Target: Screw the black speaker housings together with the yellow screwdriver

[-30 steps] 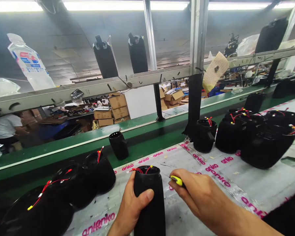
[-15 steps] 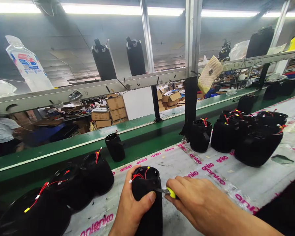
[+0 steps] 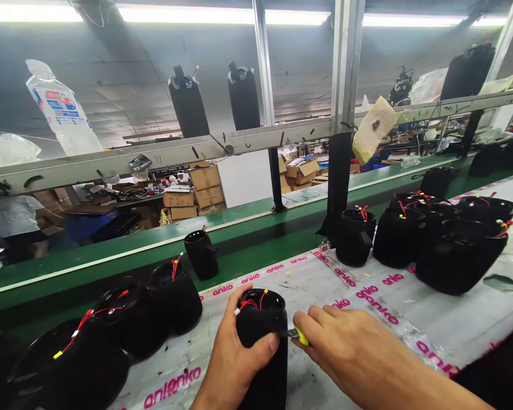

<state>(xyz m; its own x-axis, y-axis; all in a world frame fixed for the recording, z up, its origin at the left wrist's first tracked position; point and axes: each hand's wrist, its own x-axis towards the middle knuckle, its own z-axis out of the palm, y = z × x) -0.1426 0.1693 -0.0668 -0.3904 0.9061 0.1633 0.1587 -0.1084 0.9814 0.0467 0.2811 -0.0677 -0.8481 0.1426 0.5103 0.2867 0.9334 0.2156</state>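
My left hand [image 3: 241, 353] is wrapped round a black cylindrical housing [image 3: 267, 376], its thumb on the near side below the rim. Red wires with white and yellow connectors [image 3: 252, 303] stick out of the housing's open top. In my right hand [image 3: 346, 341] is a utility knife [image 3: 300, 335] with a yellow-green end. Its blade points left and meets the housing's right side just under the rim, close to my left thumb. My right fingers are closed round the knife's handle, which is mostly hidden.
Several similar black housings [image 3: 175, 299] with wires stand at left, and another group [image 3: 457, 256] at right. One small housing [image 3: 200, 254] sits on the green conveyor [image 3: 256, 242]. Above runs a metal rail shelf [image 3: 175, 151] with a plastic bottle [image 3: 64, 108]. A person [image 3: 17, 222] is at far left.
The view has shifted slightly, so most things appear a little further right. The knife blade stays at the housing's right side near the rim, and both hands keep their hold.
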